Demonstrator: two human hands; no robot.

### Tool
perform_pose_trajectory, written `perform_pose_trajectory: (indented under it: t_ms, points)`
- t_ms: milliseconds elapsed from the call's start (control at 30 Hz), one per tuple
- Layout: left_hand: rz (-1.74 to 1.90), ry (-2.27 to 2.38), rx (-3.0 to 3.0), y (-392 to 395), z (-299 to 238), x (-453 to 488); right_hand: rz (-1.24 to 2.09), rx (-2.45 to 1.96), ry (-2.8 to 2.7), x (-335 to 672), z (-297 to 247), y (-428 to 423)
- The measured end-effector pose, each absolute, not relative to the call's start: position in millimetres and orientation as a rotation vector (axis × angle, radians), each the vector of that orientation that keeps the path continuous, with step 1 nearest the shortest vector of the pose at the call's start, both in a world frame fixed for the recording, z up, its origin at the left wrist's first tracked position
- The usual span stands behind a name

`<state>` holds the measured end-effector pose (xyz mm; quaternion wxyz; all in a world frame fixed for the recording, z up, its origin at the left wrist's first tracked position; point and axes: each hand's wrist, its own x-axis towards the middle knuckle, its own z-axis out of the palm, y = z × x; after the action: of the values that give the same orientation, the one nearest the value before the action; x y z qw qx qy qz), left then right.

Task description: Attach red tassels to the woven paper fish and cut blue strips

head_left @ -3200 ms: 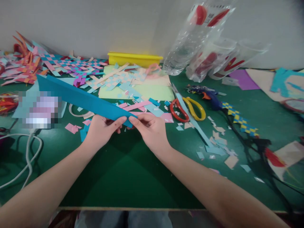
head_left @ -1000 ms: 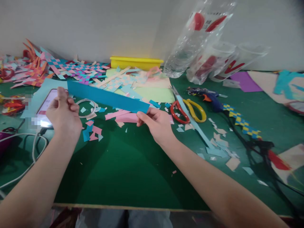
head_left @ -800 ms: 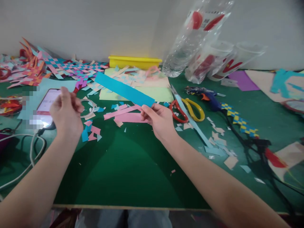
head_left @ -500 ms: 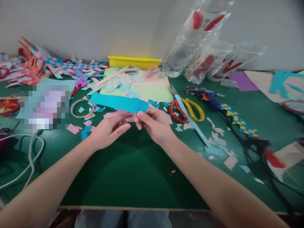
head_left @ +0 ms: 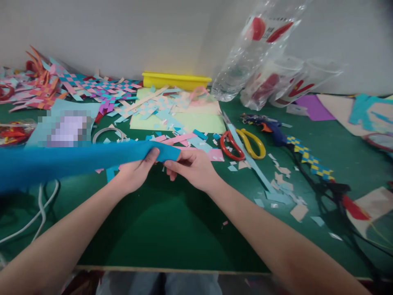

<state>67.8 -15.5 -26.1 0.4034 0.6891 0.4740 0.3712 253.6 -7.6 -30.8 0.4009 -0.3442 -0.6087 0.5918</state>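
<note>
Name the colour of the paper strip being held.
The paper strip is blue, as the head view shows.

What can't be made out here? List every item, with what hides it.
Blue strip, head view: far end cut off by the left edge, blurred near it.
Left hand, head view: most fingers hidden behind the blue strip.
Pixelated patch, head view: masking hides what lies under it.
Clear bottle, head view: top cut off by the upper edge.
Bottle label, head view: lettering too small and blurred.

A long, plain blue paper strip (head_left: pixel 92 157) stretches nearly level above the table (head_left: pixel 172 229), its left part blurred.
</note>
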Motion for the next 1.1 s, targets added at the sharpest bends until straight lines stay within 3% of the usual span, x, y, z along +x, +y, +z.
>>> perform_pose_trajectory:
  t_ms: [300,533,633,733,833,1000,1100]
  points:
    - [1.495,1.252,1.138,9,-25,48,1.417,-1.047,-1.588,271,-24,5]
    - [1.667,1.504,1.081,32,-19,-2,1.493,-1.137,-1.586,287,-23,19]
    - [1.622,1.686,1.503,32,-15,-21,1.587,-1.222,-1.62,296,-20,22]
    - [1.826,1.827,1.808,20,-7,-11,1.719,-1.323,-1.727,303,-14,23]
    - [1.591,1.726,2.196,1,-2,22,1.801,-1.33,-1.806,304,-9,20]
    - [0.742,1.207,2.922,-15,-17,64,1.814,-1.359,-1.956,290,-9,11]
    - [0.468,1.096,2.909,-14,-26,69,1.408,-1.515,-2.059,285,-8,8]
